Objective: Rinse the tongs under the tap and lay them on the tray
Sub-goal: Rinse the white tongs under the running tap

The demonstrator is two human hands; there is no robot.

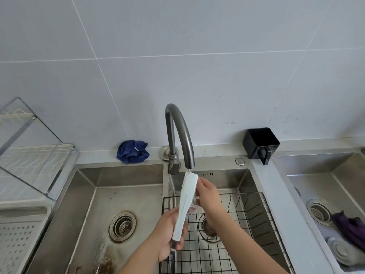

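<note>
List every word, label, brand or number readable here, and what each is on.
No text can be read.
The small white tag on the blue cloth is too small to read.
The tongs, the tap and the black holder show no lettering.

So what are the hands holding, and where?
They hold white tongs. The left hand grips their lower end; the right hand pinches the upper part, just under the tap.

The pale grey desk (263, 180) has steel sinks (126, 175) set into it, and along its far edge a crumpled blue cloth (132, 151) lies left of the tap base (173, 154), a black box (260, 142) stands right of it, and a clear dish rack (37, 155) and a white perforated tray (18, 240) sit on the left
</note>
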